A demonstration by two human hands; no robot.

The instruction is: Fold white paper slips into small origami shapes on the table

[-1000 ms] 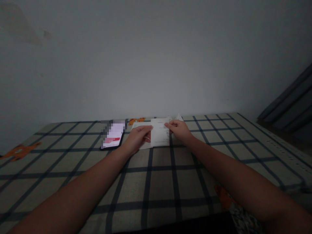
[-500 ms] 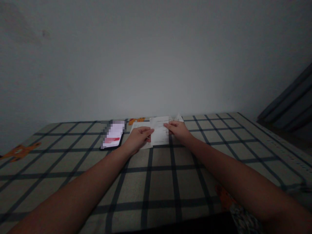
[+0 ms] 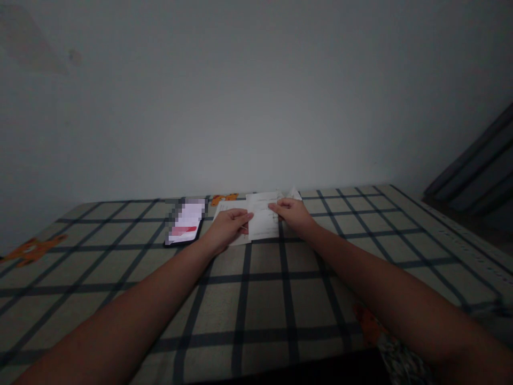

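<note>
A white sheet of paper (image 3: pixel 262 219) with faint dark print is held up between my two hands. Its left edge is pinched by my left hand (image 3: pixel 227 229), thumb on top. My right hand (image 3: pixel 294 215) grips the opposite edge, also with the thumb in front. Another printed paper (image 3: pixel 240 239) lies behind and under my left hand, mostly covered by it. Crumpled white paper (image 3: pixel 295 193) sticks up just behind my right hand; whether it joins the held sheet I cannot tell.
A phone (image 3: pixel 186 222) with a lit, partly blurred screen lies left of my left hand. Beneath everything is a checked cloth (image 3: pixel 216 310) with orange animal figures. A pale wall (image 3: pixel 256 96) rises behind, and dark folded fabric (image 3: pixel 476 155) hangs at the right.
Both hands keep their grip and hardly move. The lower edge of the held sheet has shifted very slightly.
</note>
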